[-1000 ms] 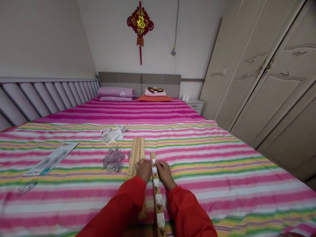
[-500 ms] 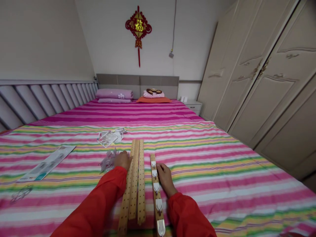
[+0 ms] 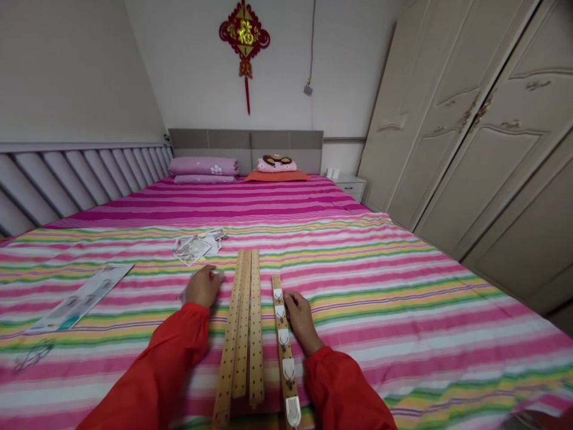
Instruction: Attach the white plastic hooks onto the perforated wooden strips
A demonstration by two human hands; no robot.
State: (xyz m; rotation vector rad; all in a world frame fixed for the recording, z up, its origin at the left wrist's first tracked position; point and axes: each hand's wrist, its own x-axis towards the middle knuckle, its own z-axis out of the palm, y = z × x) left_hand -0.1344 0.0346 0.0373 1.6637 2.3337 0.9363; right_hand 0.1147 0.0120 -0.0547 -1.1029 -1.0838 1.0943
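My left hand (image 3: 203, 288) is closed on crumpled clear plastic wrapping (image 3: 181, 295), most of it hidden under the palm. It is left of three light wooden strips with rows of small holes (image 3: 255, 334), which lie side by side. To their right is a separate wooden strip (image 3: 276, 282) with several white hooks (image 3: 283, 338) in a line along it. My right hand (image 3: 299, 315) has curled fingers at that strip's right edge, near the far hooks, and seems to pinch it.
Clear packets (image 3: 197, 248) lie beyond my left hand. A long printed card (image 3: 85, 297) and a small wire-like item (image 3: 34, 355) are at the left. Striped cloth (image 3: 403, 310) covers the bed. A slatted rail (image 3: 80, 179) runs along the left, and wardrobes (image 3: 483, 173) stand at the right.
My left hand has moved left, away from the wooden strips and over the plastic wrapping, gathering it under the fingers. My right hand stays at the hook strip. The view has shifted slightly.
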